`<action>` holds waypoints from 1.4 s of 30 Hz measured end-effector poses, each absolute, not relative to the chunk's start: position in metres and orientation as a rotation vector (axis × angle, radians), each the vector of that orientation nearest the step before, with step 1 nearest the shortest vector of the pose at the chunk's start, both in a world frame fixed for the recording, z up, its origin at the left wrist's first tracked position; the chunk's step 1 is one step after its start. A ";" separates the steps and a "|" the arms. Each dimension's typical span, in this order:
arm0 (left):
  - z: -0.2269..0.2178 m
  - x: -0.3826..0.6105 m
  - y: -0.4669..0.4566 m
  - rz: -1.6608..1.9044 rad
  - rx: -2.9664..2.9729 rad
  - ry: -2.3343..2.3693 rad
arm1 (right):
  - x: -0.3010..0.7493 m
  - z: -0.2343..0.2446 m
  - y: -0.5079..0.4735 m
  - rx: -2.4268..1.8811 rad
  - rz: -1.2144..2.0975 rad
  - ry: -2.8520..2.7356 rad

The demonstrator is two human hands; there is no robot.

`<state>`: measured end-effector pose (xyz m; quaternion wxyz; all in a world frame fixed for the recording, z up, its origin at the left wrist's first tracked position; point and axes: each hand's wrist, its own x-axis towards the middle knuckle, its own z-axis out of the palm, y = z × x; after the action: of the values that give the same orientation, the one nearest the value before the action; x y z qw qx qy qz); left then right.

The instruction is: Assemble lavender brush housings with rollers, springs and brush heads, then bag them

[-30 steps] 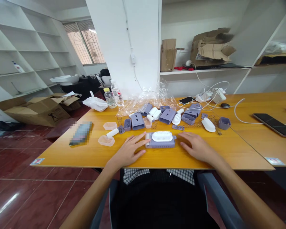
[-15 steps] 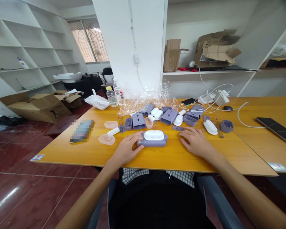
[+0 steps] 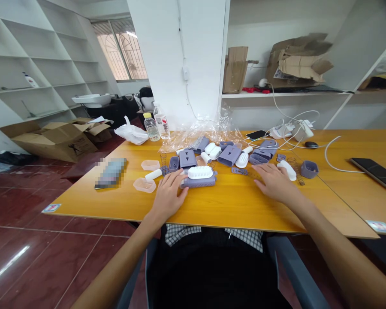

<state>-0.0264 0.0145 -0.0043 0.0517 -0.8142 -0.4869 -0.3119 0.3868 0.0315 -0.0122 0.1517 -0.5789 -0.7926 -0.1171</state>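
Observation:
A purple tray with a white brush on top (image 3: 199,177) lies on the orange table (image 3: 225,204). My left hand (image 3: 168,194) rests flat beside its left end, fingers apart and touching it. My right hand (image 3: 275,182) lies flat on the table to the right, fingers stretched toward a metal spring (image 3: 244,172) and a white oval cap (image 3: 287,169). Neither hand grips anything.
Behind lie several purple housings (image 3: 229,155), white cylinders (image 3: 211,151), pink cups (image 3: 144,185), clear plastic wrap (image 3: 199,128), two bottles (image 3: 152,127), a blurred booklet (image 3: 111,172), cables with a mouse (image 3: 311,144) and a phone (image 3: 375,172). Cardboard boxes (image 3: 51,137) sit on the floor left.
The tray with the brush has slid left and farther from me under my left hand. My right hand has moved away from it, forward and to the right toward the spring.

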 end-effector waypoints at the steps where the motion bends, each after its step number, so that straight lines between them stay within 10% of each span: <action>1: -0.003 -0.025 0.013 -0.984 -2.475 -1.409 | 0.390 -0.014 0.037 -1.689 -0.326 -2.281; 27: 0.019 0.028 -0.012 -0.579 -3.207 -1.220 | 0.313 -0.007 -0.046 -0.964 0.190 -2.393; 35: 0.011 0.039 -0.007 -0.614 -3.121 -1.407 | 0.356 -0.005 -0.035 -1.399 -0.159 -2.496; 42: 0.017 0.053 0.007 -0.473 -3.212 -1.239 | 0.368 0.008 -0.025 -1.363 0.168 -2.197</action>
<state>0.0531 0.0066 0.0173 -0.1660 -0.9115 -0.3516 -0.1342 0.3680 -0.0246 0.0084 0.2718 -0.5064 -0.8160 0.0623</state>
